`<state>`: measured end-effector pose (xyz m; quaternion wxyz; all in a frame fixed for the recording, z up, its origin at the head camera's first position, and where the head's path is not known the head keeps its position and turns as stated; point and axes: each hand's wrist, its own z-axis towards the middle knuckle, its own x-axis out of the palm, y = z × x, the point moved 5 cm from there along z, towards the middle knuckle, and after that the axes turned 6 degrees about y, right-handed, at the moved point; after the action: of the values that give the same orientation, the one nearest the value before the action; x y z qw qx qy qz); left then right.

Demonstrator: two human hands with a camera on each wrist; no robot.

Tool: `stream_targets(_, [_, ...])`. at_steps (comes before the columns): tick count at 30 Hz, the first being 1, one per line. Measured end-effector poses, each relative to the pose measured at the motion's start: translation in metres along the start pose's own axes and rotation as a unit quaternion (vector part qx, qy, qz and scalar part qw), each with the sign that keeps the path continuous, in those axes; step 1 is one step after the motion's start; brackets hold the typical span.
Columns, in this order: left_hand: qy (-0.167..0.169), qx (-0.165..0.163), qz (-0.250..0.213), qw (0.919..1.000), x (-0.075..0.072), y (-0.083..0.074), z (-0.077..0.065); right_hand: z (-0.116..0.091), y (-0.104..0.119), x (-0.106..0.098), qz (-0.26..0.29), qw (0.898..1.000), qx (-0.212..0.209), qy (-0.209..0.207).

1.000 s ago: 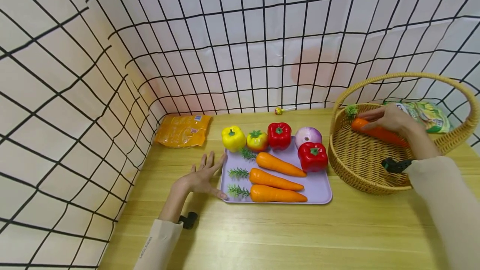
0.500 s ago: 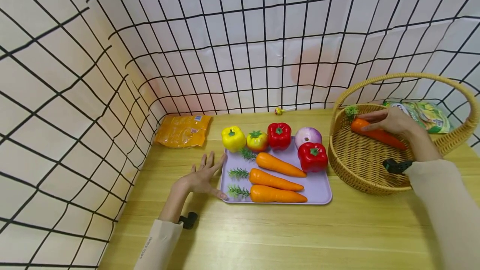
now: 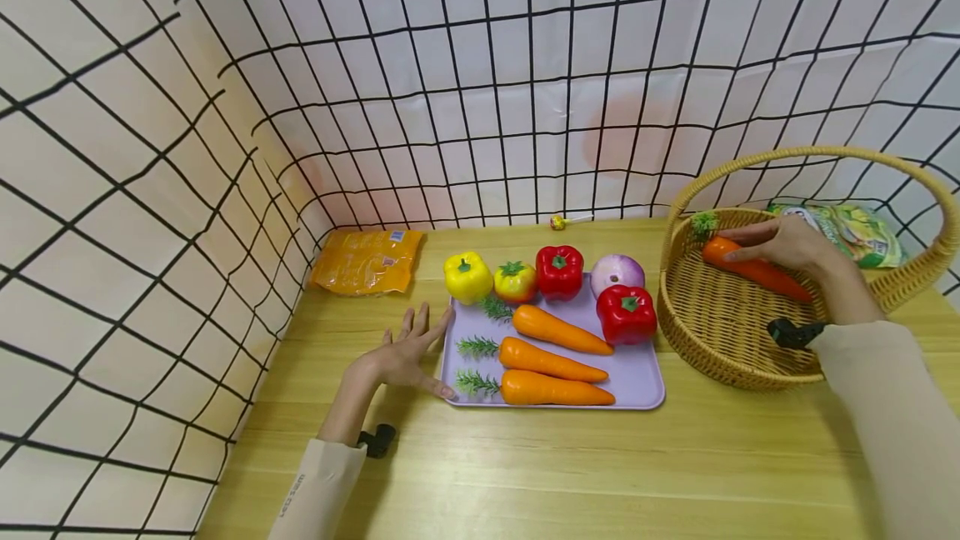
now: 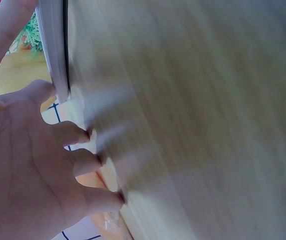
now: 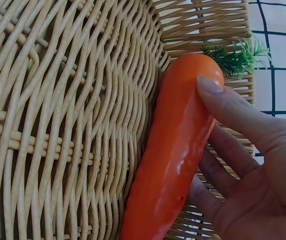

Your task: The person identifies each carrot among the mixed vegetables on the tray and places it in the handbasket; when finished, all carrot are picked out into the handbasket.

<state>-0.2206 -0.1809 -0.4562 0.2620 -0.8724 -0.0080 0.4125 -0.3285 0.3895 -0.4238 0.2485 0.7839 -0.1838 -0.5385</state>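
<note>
Head view: a lollipop (image 3: 557,223) lies beyond the tray (image 3: 641,369). My right hand (image 3: 793,242) pinches the wicker basket's (image 3: 720,348) carrot (image 3: 776,277); my left hand (image 3: 403,358) splays.

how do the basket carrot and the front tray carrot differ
The right hand grips the basket carrot; the front tray carrot lies unheld. The basket carrot looks redder and slants in the basket; the front tray carrot looks lighter and lies lengthwise along the tray. Both have green tops.

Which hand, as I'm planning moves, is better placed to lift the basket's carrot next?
Probably the right hand: it grips that carrot inside the basket, while the left hand is across the tray, at its left edge.
</note>
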Motion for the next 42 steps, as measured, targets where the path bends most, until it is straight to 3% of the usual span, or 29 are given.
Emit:
stream_targets(13, [0.004,-0.005,0.012,0.9999,-0.002,0.000,0.001,0.001,-0.012,0.000,0.084,0.996,0.030,0.013])
stream_targets(17, [0.005,0.000,0.013,0.9999,-0.002,-0.002,0.002,-0.007,-0.008,-0.007,0.080,0.996,0.025,0.013])
stream_targets(20, [0.008,0.002,0.013,0.9999,-0.002,-0.004,0.004,-0.014,0.000,-0.012,0.043,0.999,0.010,0.003])
stream_targets(26, [0.008,-0.003,0.010,0.9999,0.000,-0.002,0.003,-0.029,0.029,-0.013,0.016,0.999,-0.019,0.022])
stream_targets(31, [0.006,-0.003,0.009,0.9999,0.000,0.000,0.002,-0.050,0.064,-0.007,-0.013,0.997,-0.068,0.035])
stream_targets(34, [0.004,-0.003,0.010,0.9999,-0.001,0.001,0.002,-0.063,0.087,-0.002,-0.035,0.995,-0.088,0.032])
stream_targets(42, [0.006,-0.002,0.009,0.9999,-0.002,0.001,0.002,-0.083,0.144,0.018,-0.033,0.989,-0.145,-0.002])
